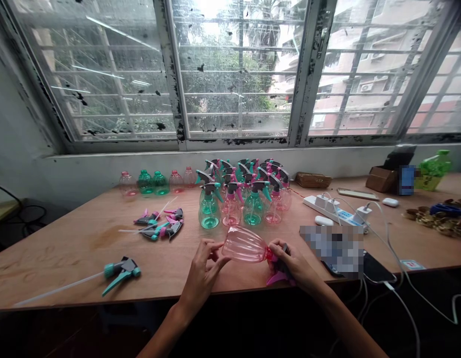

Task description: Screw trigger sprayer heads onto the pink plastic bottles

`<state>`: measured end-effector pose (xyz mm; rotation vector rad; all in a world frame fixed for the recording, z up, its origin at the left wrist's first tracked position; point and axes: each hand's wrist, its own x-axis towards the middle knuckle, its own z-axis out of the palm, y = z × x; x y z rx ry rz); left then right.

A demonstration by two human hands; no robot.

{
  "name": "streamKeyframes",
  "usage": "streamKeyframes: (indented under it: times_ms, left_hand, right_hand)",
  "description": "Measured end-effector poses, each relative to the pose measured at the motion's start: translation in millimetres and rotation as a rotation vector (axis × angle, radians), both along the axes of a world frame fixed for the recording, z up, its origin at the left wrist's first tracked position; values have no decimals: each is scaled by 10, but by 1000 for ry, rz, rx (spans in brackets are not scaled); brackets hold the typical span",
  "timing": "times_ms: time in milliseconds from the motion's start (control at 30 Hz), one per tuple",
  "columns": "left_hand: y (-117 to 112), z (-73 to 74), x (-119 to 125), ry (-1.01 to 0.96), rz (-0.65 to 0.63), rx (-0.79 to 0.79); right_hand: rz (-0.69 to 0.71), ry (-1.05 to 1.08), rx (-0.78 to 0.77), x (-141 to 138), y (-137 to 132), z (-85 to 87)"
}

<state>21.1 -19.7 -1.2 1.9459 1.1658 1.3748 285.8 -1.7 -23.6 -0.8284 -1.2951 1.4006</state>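
Observation:
A clear pink spray bottle (245, 244) lies sideways in the air between my hands, above the table's front edge. My left hand (206, 263) grips its base between thumb and fingers. At the neck, my right hand (290, 261) is closed around the pink and grey trigger sprayer (279, 278), partly hidden by the fingers. Whether the sprayer is fully seated on the neck I cannot tell. Behind the bottle stand several green and pink spray bottles (254, 211) with sprayers on. To the left lie a loose teal sprayer (122, 271) with its tube and a pile of sprayers (161, 224).
Several bottles without sprayers (159, 184) line the back left by the wall. On the right are a white power strip (337, 211) with cables, phones (377, 268), white earbud cases (323, 221), a cardboard box (381, 178) and brass-coloured pieces (439, 221).

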Motion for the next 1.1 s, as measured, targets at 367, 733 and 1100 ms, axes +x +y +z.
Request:
streamKeyframes:
  times_ms: [367, 733, 1100]
  left_hand:
    - [-9, -15, -19, 145, -217, 115]
    - [6, -38, 8, 209, -59, 30]
    - [13, -23, -35, 286, -198, 84]
  right_hand:
    - [4, -63, 24, 3, -2, 11]
    - [-58, -25, 34, 12, 18, -17]
    - [-56, -48, 36, 9, -10, -18]
